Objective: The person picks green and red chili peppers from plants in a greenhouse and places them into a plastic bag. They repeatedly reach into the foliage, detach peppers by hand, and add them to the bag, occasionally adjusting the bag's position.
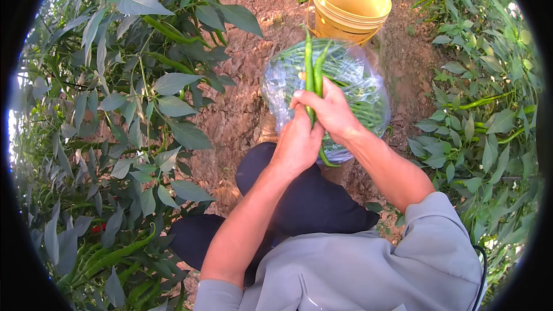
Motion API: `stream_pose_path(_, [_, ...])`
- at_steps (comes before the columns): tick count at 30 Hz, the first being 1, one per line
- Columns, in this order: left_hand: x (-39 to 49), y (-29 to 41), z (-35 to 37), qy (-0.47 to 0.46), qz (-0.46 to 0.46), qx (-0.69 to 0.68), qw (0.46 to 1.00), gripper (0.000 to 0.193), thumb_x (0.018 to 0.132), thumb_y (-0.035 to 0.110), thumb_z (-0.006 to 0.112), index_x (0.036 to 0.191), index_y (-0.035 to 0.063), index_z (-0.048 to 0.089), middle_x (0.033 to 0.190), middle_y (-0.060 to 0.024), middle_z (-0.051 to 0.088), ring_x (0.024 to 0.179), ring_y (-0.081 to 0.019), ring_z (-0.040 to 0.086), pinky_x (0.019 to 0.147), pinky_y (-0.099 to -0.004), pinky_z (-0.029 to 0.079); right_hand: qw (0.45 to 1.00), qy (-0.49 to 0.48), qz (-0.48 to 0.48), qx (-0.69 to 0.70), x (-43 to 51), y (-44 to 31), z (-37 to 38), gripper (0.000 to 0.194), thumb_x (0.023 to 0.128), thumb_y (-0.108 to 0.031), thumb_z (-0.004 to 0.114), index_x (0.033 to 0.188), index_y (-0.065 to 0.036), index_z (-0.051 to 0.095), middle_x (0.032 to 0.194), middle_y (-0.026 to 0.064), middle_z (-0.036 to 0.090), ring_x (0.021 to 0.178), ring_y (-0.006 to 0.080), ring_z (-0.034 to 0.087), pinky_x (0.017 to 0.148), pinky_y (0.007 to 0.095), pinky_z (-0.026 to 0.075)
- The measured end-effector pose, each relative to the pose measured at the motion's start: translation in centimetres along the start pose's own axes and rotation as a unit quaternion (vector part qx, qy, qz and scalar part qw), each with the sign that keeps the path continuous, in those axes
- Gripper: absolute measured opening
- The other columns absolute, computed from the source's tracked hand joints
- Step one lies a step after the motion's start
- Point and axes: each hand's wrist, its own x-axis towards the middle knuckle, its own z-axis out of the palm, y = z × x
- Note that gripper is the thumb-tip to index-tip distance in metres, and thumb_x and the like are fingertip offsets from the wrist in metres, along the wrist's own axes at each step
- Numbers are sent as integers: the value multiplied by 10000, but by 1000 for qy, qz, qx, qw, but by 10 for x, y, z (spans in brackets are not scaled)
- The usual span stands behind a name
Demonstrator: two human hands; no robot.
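Two long green chili peppers (pixel 309 65) point upward out of my right hand (pixel 335 110), whose thumb lies across them. Pressed against it from below, my left hand (pixel 298 142) closes around the lower part of the peppers. Below the hands, the curved tip of a green pepper (pixel 327 158) shows; whether it belongs to the same handful I cannot tell. Beneath both hands lies a clear plastic bag (pixel 276 82) filled with many long green peppers (pixel 367 110).
A yellow bucket (pixel 345 28) with a handle stands on the bare soil (pixel 242 90) beyond the bag. Leafy pepper plants (pixel 173 82) with hanging green peppers crowd the left side. More pepper plants (pixel 488 138) line the right. My dark-trousered knees (pixel 311 203) are bent close below the bag.
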Motion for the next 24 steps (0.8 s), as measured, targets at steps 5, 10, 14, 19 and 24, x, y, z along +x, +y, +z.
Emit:
stream_pose_path(5, [20, 10, -25, -69, 28, 46, 996, 555, 992, 432, 687, 1291, -35, 666, 1015, -233, 766, 967, -378, 761, 855, -482, 578, 997, 59, 29, 32, 19, -27, -56, 453, 987, -92, 612, 1424, -10, 521, 852, 24, 614, 674, 147, 647, 602, 331, 587])
stream_pose_path(10, [80, -54, -32, 15, -8, 194, 981, 696, 912, 527, 770, 1327, -24, 667, 1108, -228, 756, 1067, -346, 742, 934, -446, 579, 975, 28, 176, -135, 27, -27, -113, 379, 976, -100, 638, 1331, 0, 551, 833, 22, 590, 633, 132, 604, 556, 323, 571])
stream_pose_path(14, [107, -110, 4, 107, 23, 350, 930, 708, 884, 488, 796, 1360, -10, 633, 1164, -219, 726, 1173, -348, 697, 996, -461, 563, 934, -8, 273, -232, 24, 21, -129, 257, 970, -86, 659, 1172, 32, 554, 815, 47, 570, 609, 149, 592, 510, 342, 552])
stream_pose_path(19, [132, -151, -5, 30, -141, 247, 958, 352, 958, 303, 704, 1154, 15, 753, 960, -206, 757, 921, -370, 753, 877, -494, 592, 873, -138, 314, -347, 34, 57, -117, 277, 943, -147, 639, 1103, 73, 589, 734, 106, 624, 577, 211, 627, 542, 400, 552])
stream_pose_path(24, [139, -120, -74, 187, -39, 8, 982, 275, 1002, 193, 659, 1157, -5, 771, 864, -185, 776, 754, -205, 739, 742, -377, 558, 818, -225, 264, -459, 82, 81, -75, 339, 928, -195, 626, 1084, 106, 642, 745, 197, 715, 619, 300, 709, 651, 434, 585])
